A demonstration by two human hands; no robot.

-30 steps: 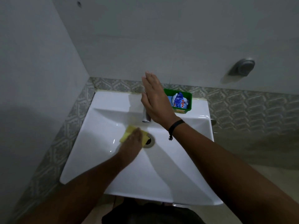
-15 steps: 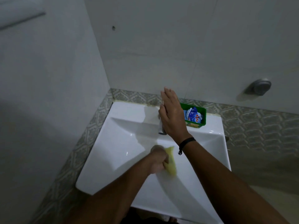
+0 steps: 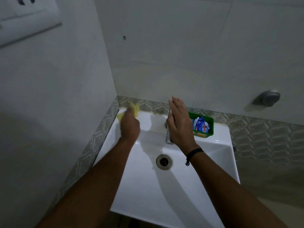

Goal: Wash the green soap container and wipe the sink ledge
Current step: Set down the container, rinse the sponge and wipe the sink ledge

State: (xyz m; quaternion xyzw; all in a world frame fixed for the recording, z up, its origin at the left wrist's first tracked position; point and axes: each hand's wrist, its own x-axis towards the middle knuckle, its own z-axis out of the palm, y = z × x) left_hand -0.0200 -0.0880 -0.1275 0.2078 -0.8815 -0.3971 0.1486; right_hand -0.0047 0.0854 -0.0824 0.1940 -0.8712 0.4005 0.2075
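My left hand [image 3: 130,124] grips the yellow cloth [image 3: 135,108] at the sink ledge's [image 3: 148,118] far-left corner, wiping barely begun, while my right hand [image 3: 179,124] hovers flat and empty beside the green soap container [image 3: 211,123], far right, seemingly unwashed.

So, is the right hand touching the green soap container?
Cannot tell. In the head view the right hand overlaps the green soap container's left edge, hiding any gap or contact.

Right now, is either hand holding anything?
The left hand clutches a blurred yellow cloth by its middle; the right hand is open, holding nothing.
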